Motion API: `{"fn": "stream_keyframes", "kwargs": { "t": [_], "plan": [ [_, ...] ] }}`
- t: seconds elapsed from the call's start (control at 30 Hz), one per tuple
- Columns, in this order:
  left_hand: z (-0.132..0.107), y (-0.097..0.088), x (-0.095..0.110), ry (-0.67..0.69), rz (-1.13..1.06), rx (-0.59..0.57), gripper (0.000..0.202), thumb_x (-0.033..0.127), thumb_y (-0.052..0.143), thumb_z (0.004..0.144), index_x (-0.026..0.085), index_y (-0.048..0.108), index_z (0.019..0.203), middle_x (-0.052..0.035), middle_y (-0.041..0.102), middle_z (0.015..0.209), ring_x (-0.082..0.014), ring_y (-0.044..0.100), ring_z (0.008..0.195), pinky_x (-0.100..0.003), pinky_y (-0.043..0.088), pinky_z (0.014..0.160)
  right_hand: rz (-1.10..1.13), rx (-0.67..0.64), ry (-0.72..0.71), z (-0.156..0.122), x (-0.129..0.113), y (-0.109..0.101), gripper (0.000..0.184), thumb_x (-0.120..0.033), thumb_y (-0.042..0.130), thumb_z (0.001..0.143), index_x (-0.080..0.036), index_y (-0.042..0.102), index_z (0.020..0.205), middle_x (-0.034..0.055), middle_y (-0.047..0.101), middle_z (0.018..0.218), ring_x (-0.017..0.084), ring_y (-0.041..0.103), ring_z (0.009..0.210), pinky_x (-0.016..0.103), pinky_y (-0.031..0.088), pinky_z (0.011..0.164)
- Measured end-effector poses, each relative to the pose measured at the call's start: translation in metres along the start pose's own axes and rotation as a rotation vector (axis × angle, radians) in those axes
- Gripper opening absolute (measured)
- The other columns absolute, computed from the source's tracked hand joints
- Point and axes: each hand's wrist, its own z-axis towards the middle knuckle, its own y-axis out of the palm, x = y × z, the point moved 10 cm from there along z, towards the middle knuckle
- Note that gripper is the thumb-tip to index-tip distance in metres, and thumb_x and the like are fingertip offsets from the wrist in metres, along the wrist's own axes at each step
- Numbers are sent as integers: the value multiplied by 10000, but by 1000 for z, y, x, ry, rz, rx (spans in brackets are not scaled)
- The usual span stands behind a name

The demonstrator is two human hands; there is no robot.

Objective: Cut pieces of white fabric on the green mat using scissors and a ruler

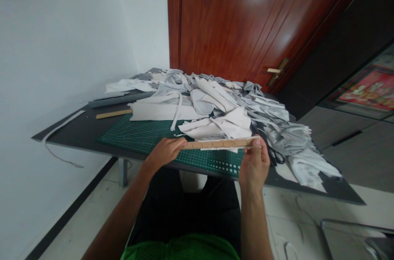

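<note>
A wooden ruler [220, 144] stretches level between my two hands above the table's front side. My left hand [166, 152] is closed around its left end. At the other end, my right hand [255, 163] pinches the ruler with thumb and fingers. A narrow edge of white fabric shows along the ruler; how it is held is hard to see. Behind it lies a crumpled white fabric piece [224, 124]. Black-handled scissors [277, 156] rest just right of my right hand. The green cutting mat [138, 133] lies beneath, partly covered by fabric.
Heaped white and grey fabric scraps [184, 83] cover the table's back and right side. A wooden strip [113, 113] lies at the left. One thin fabric strip [55, 131] hangs over the dark table's [80, 139] front edge. A wooden door [227, 18] stands behind.
</note>
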Motion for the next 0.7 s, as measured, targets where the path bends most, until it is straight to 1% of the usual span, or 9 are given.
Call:
{"fn": "stream_keyframes", "kwargs": {
  "t": [0.1, 0.17, 0.27, 0.37, 0.43, 0.53, 0.6, 0.7],
  "plan": [
    [0, 1, -1, 7, 9, 10, 359, 323, 358, 1076, 206, 670, 942, -29, 729, 793, -164, 696, 698, -236, 459, 663, 41, -12, 46, 2, 1, 2, 367, -471, 811, 762, -204, 724, 999, -26, 645, 904, 96, 519, 746, 240, 422, 706],
    [-1, 2, -3, 5, 20, 8, 376, 328, 348, 1079, 207, 671, 929, -28, 731, 790, -162, 696, 690, -237, 456, 657, 56, -11, 51, 3, 0, 2, 378, -467, 829, 741, -202, 729, 991, -28, 651, 907, 95, 525, 756, 241, 419, 720],
    [-1, 3, -3, 7, 36, 6, 405, 344, 324, 1089, 205, 675, 941, -32, 746, 816, -164, 711, 714, -242, 460, 668, 26, 14, 9, 2, -3, 0, 347, -477, 818, 749, -199, 705, 923, -40, 625, 853, 102, 513, 749, 248, 402, 713],
    [0, 2, 0, 11, 21, 5, 415, 357, 317, 1092, 207, 678, 954, -32, 748, 820, -168, 715, 726, -245, 466, 676, -48, 8, -34, 0, -5, 1, 330, -501, 767, 795, -202, 657, 879, -53, 562, 786, 111, 481, 719, 258, 384, 689],
    [1, 0, 2, 18, 11, 9, 414, 354, 319, 1092, 206, 680, 954, -31, 743, 807, -168, 710, 714, -246, 466, 670, -74, -4, -40, -2, -5, 3, 337, -517, 745, 812, -204, 639, 879, -53, 527, 771, 111, 456, 703, 258, 377, 678],
    [1, -3, 5, 29, 16, 27, 410, 344, 322, 1093, 204, 681, 953, -30, 733, 783, -167, 705, 700, -246, 466, 665, -40, -10, -21, -4, -5, 4, 362, -525, 768, 787, -204, 637, 891, -48, 507, 778, 106, 428, 691, 249, 374, 663],
    [0, -3, 4, 26, 15, 34, 398, 345, 335, 1090, 207, 684, 957, -28, 727, 776, -164, 699, 692, -244, 469, 666, -26, -21, -20, -4, -7, 5, 367, -528, 776, 777, -207, 638, 891, -46, 504, 782, 106, 425, 687, 247, 379, 655],
    [-2, -4, 0, 8, 15, 58, 392, 357, 348, 1086, 211, 686, 950, -32, 728, 790, -159, 697, 695, -239, 477, 673, -39, -59, -28, -3, -8, 7, 353, -529, 757, 798, -214, 658, 922, -46, 505, 787, 107, 430, 684, 252, 399, 657]
  ]
}}
